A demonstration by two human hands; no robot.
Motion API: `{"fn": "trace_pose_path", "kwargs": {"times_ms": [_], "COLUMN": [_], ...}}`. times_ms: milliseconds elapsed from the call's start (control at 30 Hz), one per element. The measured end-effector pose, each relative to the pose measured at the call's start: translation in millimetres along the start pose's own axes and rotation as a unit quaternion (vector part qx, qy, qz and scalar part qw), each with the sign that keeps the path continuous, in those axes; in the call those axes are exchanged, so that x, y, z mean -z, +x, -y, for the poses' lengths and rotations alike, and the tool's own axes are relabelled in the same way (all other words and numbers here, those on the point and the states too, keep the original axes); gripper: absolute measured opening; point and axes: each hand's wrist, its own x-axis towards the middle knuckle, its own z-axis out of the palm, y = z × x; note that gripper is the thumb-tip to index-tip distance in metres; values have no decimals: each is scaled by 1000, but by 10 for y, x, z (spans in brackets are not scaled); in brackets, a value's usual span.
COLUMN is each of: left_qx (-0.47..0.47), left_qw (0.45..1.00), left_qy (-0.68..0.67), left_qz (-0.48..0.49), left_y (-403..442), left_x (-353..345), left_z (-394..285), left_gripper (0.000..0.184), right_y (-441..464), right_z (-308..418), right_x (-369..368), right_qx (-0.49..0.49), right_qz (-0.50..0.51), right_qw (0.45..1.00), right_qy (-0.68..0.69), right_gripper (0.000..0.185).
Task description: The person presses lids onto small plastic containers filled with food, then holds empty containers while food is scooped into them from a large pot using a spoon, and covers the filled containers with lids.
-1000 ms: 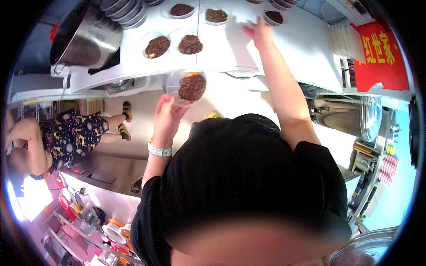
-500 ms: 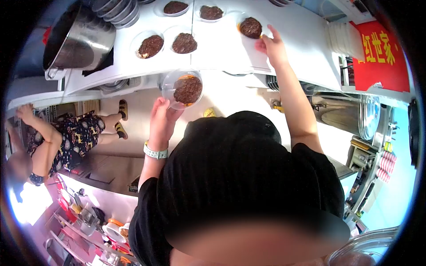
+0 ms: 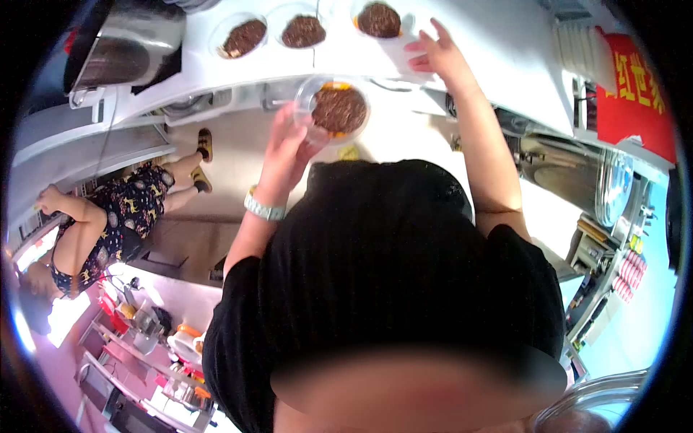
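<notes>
My left hand [image 3: 290, 137] grips the left rim of a clear round bowl [image 3: 339, 110] filled with dark brown food and some orange bits at its edge. This bowl hangs over the gap between my body and the white counter [image 3: 491, 43]. My right hand [image 3: 439, 54] is over the counter with its fingers spread and nothing in them. Just left of it stands a similar filled bowl [image 3: 379, 20]. Farther left on the counter are two more, a middle bowl [image 3: 303, 31] and a left bowl [image 3: 244, 37].
A large metal pot [image 3: 130, 47] stands at the counter's left. White stacked containers [image 3: 577, 47] and a red sign [image 3: 635, 97] are at the right. Another person in a patterned dress [image 3: 130, 209] is at the left. A steel vessel [image 3: 567, 169] sits below the counter.
My right hand has come away from the bowl beside it, fingers now spread. My left hand has moved right and up with its bowl. The view has shifted, so the counter's bowls appear higher.
</notes>
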Motion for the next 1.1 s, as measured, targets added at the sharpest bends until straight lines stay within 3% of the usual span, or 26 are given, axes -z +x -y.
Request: {"fn": "trace_pose_path", "kwargs": {"times_ms": [100,167,233,267,367,400,467,500,567,633,700,800,900,967,1100], "left_qx": [29,51,85,120,235,259,270,273,302,293,302,315,296,312,320], "left_qw": [997,993,990,980,959,950,945,940,937,951,952,946,952,947,940], "left_qy": [40,65,14,12,29,53,96,142,126,96,54,68,58,26,-18], "left_qz": [55,87,113,156,158,167,155,145,125,33,13,22,43,77,117], "left_y": [164,333,476,543,809,895,1093,1200,1484,1716,1963,2353,2716,2872,3135], "left_x": [-194,-342,-475,-495,-487,-514,-589,-630,-660,-769,-990,-1180,-1351,-1445,-1715], "left_z": [172,334,608,751,1472,1719,2384,2732,3457,4098,4574,5359,5932,6177,6416], "left_gripper": [55,62,60,53,48,45,45,45,46,42,42,44,44,47,49], "right_y": [-406,-678,-895,-1025,-1203,-1227,-1150,-1068,-805,-483,-207,127,470,589,653], "right_z": [-98,-311,-747,-862,-2024,-2736,-3293,-3580,-4214,-4578,-4691,-4975,-5335,-5422,-5295], "right_x": [335,790,1174,1267,1655,1817,1992,2015,2055,2075,2101,2204,2253,2061,1823], "right_qx": [53,-33,-103,-172,-308,-254,-372,-374,-353,-347,-323,-224,-209,-190,-217], "right_qz": [16,215,317,291,110,75,-87,-91,-218,-263,-316,-288,-232,-195,-214], "right_qw": [995,968,942,941,933,963,874,870,844,767,725,708,635,622,550], "right_qy": [80,129,42,-23,154,58,300,309,339,472,519,605,706,734,778], "right_gripper": [33,30,29,28,26,26,27,27,26,24,22,21,24,30,25]}}
